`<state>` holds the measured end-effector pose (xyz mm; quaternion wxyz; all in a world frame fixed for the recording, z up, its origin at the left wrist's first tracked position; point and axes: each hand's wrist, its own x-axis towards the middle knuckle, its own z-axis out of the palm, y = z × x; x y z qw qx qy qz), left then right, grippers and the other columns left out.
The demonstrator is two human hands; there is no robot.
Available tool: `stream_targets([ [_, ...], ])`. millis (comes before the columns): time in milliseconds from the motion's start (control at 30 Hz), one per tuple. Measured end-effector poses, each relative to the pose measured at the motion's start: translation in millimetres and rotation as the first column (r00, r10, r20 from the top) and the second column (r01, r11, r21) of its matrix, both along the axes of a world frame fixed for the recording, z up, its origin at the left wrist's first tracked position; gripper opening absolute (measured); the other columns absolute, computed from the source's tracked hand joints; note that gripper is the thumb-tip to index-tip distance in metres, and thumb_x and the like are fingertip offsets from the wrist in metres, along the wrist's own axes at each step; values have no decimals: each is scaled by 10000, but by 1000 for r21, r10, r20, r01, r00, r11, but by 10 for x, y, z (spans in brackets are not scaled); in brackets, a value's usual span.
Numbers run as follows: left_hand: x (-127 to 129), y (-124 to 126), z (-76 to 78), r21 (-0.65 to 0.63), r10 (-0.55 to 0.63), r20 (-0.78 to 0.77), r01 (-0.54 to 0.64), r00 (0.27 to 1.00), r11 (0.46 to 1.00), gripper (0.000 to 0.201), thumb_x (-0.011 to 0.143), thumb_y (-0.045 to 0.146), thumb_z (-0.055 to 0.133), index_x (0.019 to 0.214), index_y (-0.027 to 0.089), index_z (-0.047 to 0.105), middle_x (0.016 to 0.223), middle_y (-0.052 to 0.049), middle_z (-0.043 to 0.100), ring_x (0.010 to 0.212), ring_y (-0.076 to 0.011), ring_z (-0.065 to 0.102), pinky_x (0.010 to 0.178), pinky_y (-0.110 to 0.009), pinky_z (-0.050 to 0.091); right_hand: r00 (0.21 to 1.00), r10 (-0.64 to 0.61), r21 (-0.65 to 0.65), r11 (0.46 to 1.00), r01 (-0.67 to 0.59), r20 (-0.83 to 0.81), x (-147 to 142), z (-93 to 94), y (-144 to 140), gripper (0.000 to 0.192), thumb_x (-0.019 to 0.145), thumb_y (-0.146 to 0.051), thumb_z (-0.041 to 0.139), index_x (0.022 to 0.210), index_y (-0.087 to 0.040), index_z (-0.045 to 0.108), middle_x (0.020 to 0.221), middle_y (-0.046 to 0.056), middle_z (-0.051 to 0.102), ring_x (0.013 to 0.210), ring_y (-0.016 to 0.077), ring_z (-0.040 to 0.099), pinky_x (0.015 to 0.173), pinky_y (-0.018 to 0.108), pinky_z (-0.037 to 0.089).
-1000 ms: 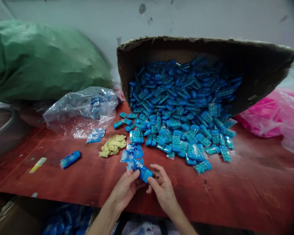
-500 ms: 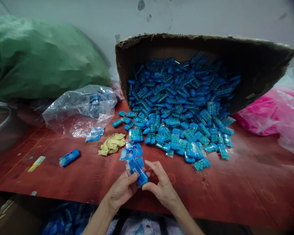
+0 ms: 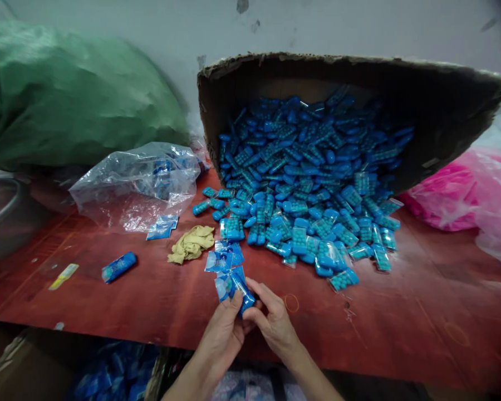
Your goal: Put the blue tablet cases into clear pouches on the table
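a person's left hand (image 3: 225, 334) and right hand (image 3: 275, 323) meet at the lower centre of the frame, both sets of fingers (image 3: 256, 292) clamped on one blue case (image 3: 242, 293) that sits partly inside a small printed sachet (image 3: 225, 287), held just above the red tabletop (image 3: 401, 312). a few more sachets (image 3: 224, 257) lie just beyond the hands, beside a crumpled tan cloth (image 3: 192, 244). behind them, filling the upper right of the frame, a cardboard box (image 3: 359, 78) lies tipped on its side, and a great heap of cases (image 3: 304, 178) spills from its mouth onto the tabletop. by the look of it the work is barely begun: the only finished piece plainly in view is a lone wrapped case (image 3: 119, 266) at the lower left, near a yellow slip (image 3: 63, 276), while the heap remains large. a clear bag (image 3: 137, 184) at centre left seems to hold some blue pieces, though how many cannot be told. a green sack (image 3: 67, 94) fills the upper left and pink bags (image 3: 455, 195) sit at the right edge. under the tabletop's near edge, at the lower left, more blue wrapping shows dimly.
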<state>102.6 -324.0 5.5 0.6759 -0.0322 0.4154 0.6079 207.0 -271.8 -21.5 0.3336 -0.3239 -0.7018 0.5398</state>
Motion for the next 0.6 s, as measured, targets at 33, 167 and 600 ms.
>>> stream_targets([
  [33, 6, 7, 28, 6, -2, -6, 2, 1000, 1000, 219, 719, 313, 604, 856, 146, 642, 738, -42, 684, 641, -127, 623, 692, -268, 492, 1000, -1, -10, 1000, 1, 3, -7, -11, 4, 459, 743, -239, 603, 1191, -260, 504, 976, 26, 595, 843, 174, 554, 795, 280, 446],
  [167, -120, 1, 91, 49, -33, -7, 33, 999, 998, 215, 757, 272, 561, 902, 131, 634, 751, -69, 693, 737, -173, 641, 762, -315, 484, 999, 50, -72, 996, -50, 8, -2, 27, 28, 485, 742, -216, 594, 1211, -260, 477, 1008, 29, 581, 882, 172, 550, 822, 294, 440],
  [600, -1130, -485, 90, -163, 302, -487, -425, 819, 890, 249, 772, 279, 454, 922, 121, 574, 572, -34, 595, 816, -243, 619, 789, -429, 472, 987, 72, -9, 997, -71, 146, -38, 168, 41, 203, 806, -190, 491, 982, -217, 588, 826, 14, 607, 745, 148, 558, 710, 254, 440],
])
